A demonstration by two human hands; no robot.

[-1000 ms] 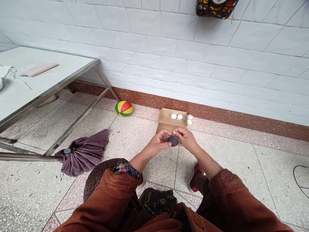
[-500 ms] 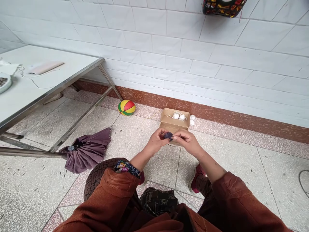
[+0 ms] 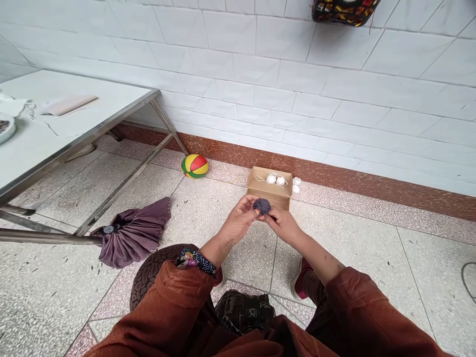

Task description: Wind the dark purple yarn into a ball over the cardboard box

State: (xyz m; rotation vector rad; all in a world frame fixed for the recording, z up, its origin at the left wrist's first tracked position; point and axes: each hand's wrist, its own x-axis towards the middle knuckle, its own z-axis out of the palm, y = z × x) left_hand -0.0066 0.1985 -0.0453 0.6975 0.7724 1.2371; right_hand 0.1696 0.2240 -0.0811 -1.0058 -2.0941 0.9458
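Note:
A small ball of dark purple-grey yarn (image 3: 262, 206) is held in front of me, over the near side of an open cardboard box (image 3: 268, 191). My left hand (image 3: 241, 218) grips it from the left, thumb in front and fingers behind. My right hand (image 3: 283, 223) is closed at its lower right side, fingertips against the yarn. Whether a loose strand runs between the fingers is too small to see. Beyond the hands, white yarn balls (image 3: 271, 178) with loose ends lie in the box's raised lid part. More white yarn (image 3: 296, 185) sits just right of the box.
A colourful ball (image 3: 195, 166) rests on the floor by the leg of a white-topped metal table (image 3: 122, 94). Purple pleated cloth (image 3: 136, 230) lies near the table frame. A patterned round stool (image 3: 147, 270) is at my left. A woven basket (image 3: 345, 12) hangs on the tiled wall.
The yarn ball has turned and shows more of its face. My right hand has shifted slightly down and in, from the ball's right side to beneath it.

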